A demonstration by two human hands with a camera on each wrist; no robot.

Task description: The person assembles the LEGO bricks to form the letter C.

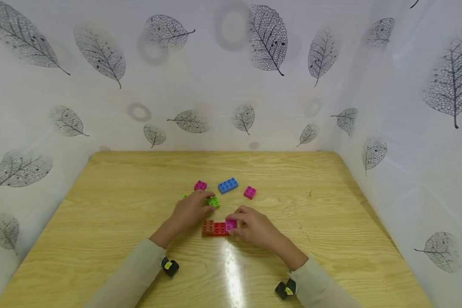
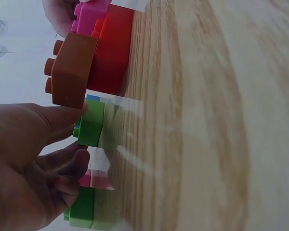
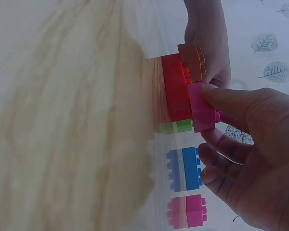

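Observation:
A red building brick [image 1: 220, 229] lies flat on the table with a brown brick [image 2: 73, 70] on its left end. On its right end sits a pink brick [image 3: 201, 107], which my right hand [image 1: 254, 226] pinches between thumb and fingers. Just behind this stack, my left hand [image 1: 191, 208] has its thumb and index finger on opposite sides of a small green brick [image 1: 214, 202], gripping it at table level. A second green brick [image 2: 82, 209] is beside the left hand, mostly hidden by it in the head view.
Behind the hands lie a blue brick [image 1: 228, 185], a magenta brick [image 1: 200, 185] on the left and another magenta brick [image 1: 250, 192] on the right. A leaf-patterned white curtain [image 1: 215, 85] encloses the wooden table [image 1: 312, 179] at the back and sides.

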